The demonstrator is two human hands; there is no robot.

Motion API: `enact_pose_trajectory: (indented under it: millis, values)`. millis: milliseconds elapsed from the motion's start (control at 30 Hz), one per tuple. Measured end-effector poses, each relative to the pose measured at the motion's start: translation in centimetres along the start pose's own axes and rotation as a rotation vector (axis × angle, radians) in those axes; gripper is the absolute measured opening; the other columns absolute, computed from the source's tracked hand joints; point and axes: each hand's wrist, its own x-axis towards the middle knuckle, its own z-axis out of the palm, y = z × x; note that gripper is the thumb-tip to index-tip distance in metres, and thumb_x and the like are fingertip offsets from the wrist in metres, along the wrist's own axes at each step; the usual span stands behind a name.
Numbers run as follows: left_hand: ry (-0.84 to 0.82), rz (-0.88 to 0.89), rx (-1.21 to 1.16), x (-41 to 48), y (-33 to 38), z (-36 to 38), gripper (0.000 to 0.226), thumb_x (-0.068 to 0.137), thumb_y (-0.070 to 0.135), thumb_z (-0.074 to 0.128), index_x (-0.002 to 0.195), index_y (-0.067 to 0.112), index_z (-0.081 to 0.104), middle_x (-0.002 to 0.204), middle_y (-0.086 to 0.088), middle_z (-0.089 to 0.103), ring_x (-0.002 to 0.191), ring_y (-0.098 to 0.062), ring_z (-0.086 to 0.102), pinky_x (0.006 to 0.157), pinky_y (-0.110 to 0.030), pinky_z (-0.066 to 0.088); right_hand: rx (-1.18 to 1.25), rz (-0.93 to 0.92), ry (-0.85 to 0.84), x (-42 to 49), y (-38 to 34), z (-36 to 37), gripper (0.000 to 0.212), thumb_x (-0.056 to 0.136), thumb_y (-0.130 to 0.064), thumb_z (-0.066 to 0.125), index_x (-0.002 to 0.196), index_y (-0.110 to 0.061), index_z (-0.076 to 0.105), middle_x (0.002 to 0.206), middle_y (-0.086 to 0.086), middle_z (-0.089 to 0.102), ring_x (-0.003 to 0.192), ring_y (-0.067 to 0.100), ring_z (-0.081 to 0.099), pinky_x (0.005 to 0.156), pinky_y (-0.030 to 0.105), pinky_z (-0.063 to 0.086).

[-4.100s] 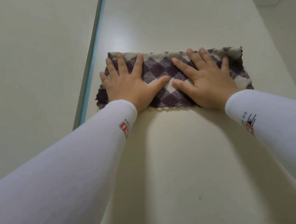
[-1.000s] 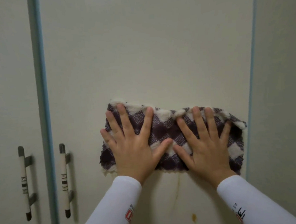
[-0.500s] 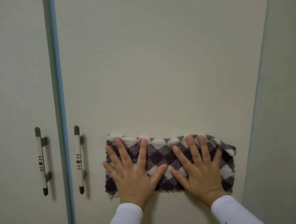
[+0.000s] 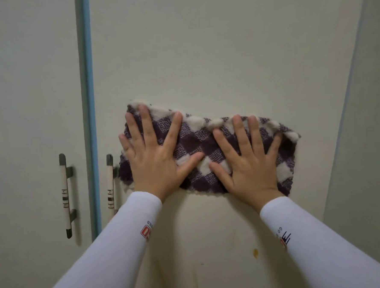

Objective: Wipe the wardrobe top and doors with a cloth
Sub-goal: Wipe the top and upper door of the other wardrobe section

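Wiping of one door in hand; entries run from largest item to smallest.

- Wardrobe door (image 4: 212, 53): pale panel filling most of the view. It carries the cloth at mid-height. The surface above the cloth looks unmarked; the lower part is judged still to be done.
- Neighbouring door (image 4: 25, 87): to the left, beyond a blue-grey strip (image 4: 87, 83). No cloth on it, and its state cannot be judged.
- Wardrobe top: out of view, so nothing can be said of it.
- Cloth (image 4: 198, 143): purple-and-white check, folded into a long band and pressed flat on the door, right end slightly rumpled.
- Left hand (image 4: 157, 166): fingers straight and spread wide, palm flat on the cloth's left half.
- Right hand (image 4: 250, 169): likewise spread and flat, on the right half, thumbs nearly meeting.
- Handles (image 4: 64, 196) (image 4: 110, 184): one per door, upright, the nearer one just beside the cloth's left edge.
- Yellowish spot (image 4: 255, 253): below the cloth, not yet wiped.
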Motion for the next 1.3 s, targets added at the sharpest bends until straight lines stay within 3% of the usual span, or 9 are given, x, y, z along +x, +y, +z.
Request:
enact_pose_trajectory:
  millis: [233,400,800,1033,1200,1300]
  values:
    - [0.01,-0.015,-0.005,-3.3,-1.2,0.7,0.082,0.074,0.079,0.034,0.143,0.035,0.02,0.151,-0.024,0.011,0.138,-0.042,0.002,0.106,-0.061,-0.001,0.046,-0.006,-0.017,-2.8,-1.8,0.4,0.059,0.091,-0.06,0.026,0.144,-0.033,0.02,0.154,0.006,0.016,0.14,0.029,0.012,0.105,0.064,0.0]
    - [-0.019,-0.031,0.018,-6.7,-2.0,1.5,0.084,0.076,0.078,0.028,0.145,0.034,0.01,0.15,-0.02,0.005,0.138,-0.041,0.0,0.107,-0.059,-0.001,0.024,-0.044,-0.025,-5.7,-2.7,0.9,0.061,0.091,-0.061,0.028,0.145,-0.035,0.014,0.156,-0.001,-0.014,0.143,0.024,-0.005,0.107,0.063,-0.001]
    - [-0.097,-0.078,0.012,-13.8,-2.3,2.8,0.083,0.076,0.077,0.028,0.145,0.038,0.001,0.145,-0.028,0.01,0.134,-0.049,0.009,0.102,-0.067,0.008,0.025,-0.082,-0.091,-12.6,-4.7,1.4,0.06,0.09,-0.058,0.033,0.143,-0.034,0.021,0.156,0.0,-0.014,0.143,0.024,-0.006,0.107,0.061,-0.001]
    - [-0.209,-0.118,-0.013,-17.5,-1.9,2.7,0.081,0.078,0.077,0.019,0.145,0.037,-0.002,0.144,-0.028,0.004,0.133,-0.046,0.002,0.101,-0.066,0.008,0.026,-0.105,-0.169,-16.6,-5.2,1.2,0.058,0.088,-0.057,0.034,0.141,-0.034,0.024,0.156,0.0,-0.014,0.143,0.023,-0.008,0.106,0.059,0.002]
    - [-0.253,-0.143,-0.041,-17.7,-1.3,2.4,0.082,0.077,0.077,0.021,0.144,0.038,-0.005,0.142,-0.031,-0.002,0.132,-0.049,-0.003,0.099,-0.07,0.006,0.027,-0.107,-0.207,-17.0,-5.0,0.8,0.058,0.088,-0.057,0.034,0.14,-0.036,0.022,0.156,-0.004,-0.017,0.143,0.02,-0.011,0.107,0.058,-0.003]
    - [-0.243,-0.102,-0.037,-15.5,-0.4,1.8,0.083,0.075,0.072,0.033,0.145,0.034,0.009,0.142,-0.033,-0.002,0.129,-0.054,-0.003,0.095,-0.075,0.008,0.048,-0.062,-0.179,-15.1,-4.3,0.6,0.059,0.088,-0.057,0.033,0.141,-0.036,0.02,0.155,-0.006,-0.02,0.142,0.018,-0.013,0.107,0.058,-0.001]
